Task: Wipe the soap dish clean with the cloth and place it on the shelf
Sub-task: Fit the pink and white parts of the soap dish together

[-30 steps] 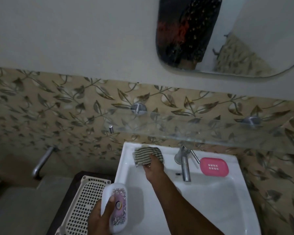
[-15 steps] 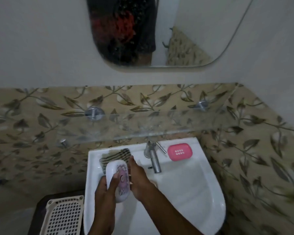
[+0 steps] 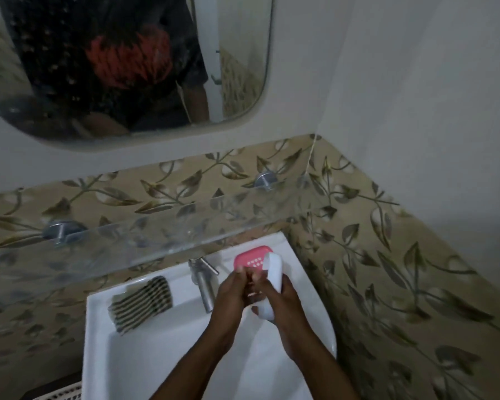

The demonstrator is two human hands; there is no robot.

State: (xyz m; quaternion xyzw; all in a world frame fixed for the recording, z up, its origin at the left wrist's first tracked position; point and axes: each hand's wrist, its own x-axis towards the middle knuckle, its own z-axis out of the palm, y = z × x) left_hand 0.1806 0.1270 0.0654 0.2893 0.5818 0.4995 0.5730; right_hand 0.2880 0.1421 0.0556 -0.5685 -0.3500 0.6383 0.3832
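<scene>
The white soap dish (image 3: 272, 269) is held upright over the right side of the sink, just in front of a pink slotted tray (image 3: 250, 256) lying on the sink's back rim. My right hand (image 3: 286, 308) wraps round the dish from the right. My left hand (image 3: 231, 294) has its fingers curled against the dish's left face. The striped cloth (image 3: 142, 301) lies folded on the sink's back left rim, with neither hand on it. The glass shelf (image 3: 156, 241) runs along the tiled wall above the sink and has nothing on it.
A steel tap (image 3: 203, 282) stands at the middle of the white sink (image 3: 122, 356), just left of my hands. A mirror (image 3: 127, 67) hangs above the shelf. The tiled corner wall closes in on the right. A white perforated basket (image 3: 65, 395) shows at the bottom left.
My right hand left the cloth on the rim and joined my left hand on the dish. Both hands carried the dish from the sink's left to its right, near the pink tray. The view swung left.
</scene>
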